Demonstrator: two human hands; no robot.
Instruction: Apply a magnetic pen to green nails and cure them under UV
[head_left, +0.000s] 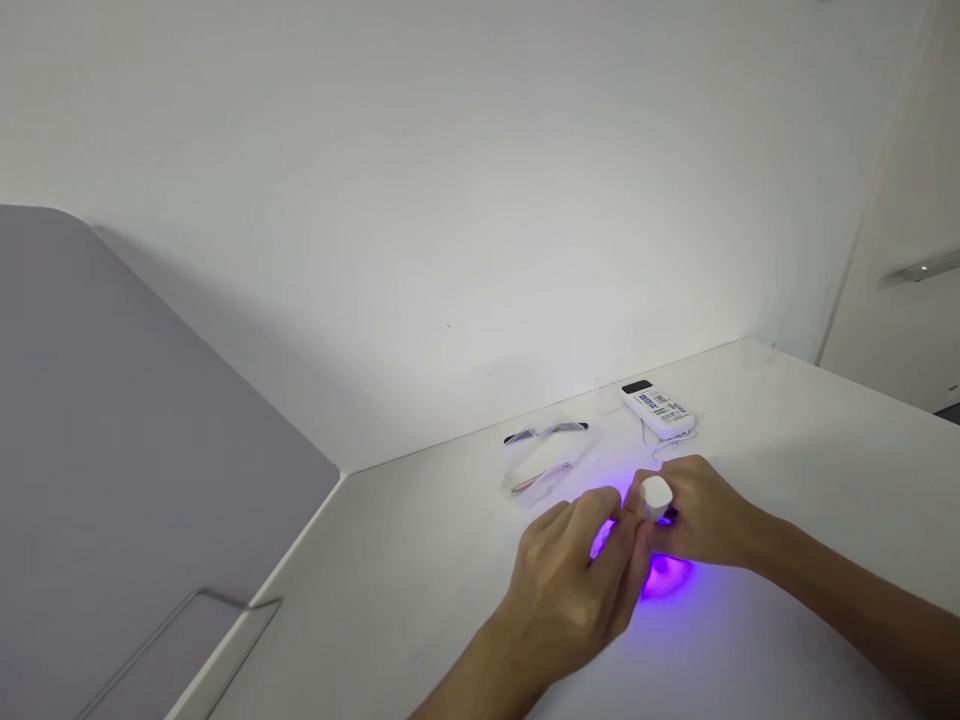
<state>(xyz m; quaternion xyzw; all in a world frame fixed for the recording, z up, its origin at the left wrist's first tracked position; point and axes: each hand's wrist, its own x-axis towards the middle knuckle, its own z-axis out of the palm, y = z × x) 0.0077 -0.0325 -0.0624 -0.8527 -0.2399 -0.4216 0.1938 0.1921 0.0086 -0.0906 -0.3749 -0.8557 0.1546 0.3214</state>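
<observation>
Violet light glows on the tabletop (667, 580) between and beneath my two hands. A small white handheld UV lamp (657, 494) points its blunt white end up at me, its lit side facing down. My right hand (701, 510) is closed round the lamp from the right. Against it on the left, my left hand (570, 570) has its fingers curled and pinched together, touching or very near the lamp. What those left fingertips hold, if anything, is hidden from me.
Beyond my hands lies a clear plastic packet (536, 470) with slim items in it. A white rounded device (660, 408) with printed labels and a black end rests to its right, a thin cord beside it. A grey panel (150, 400) stands at left, with a wire rack (180, 610) below.
</observation>
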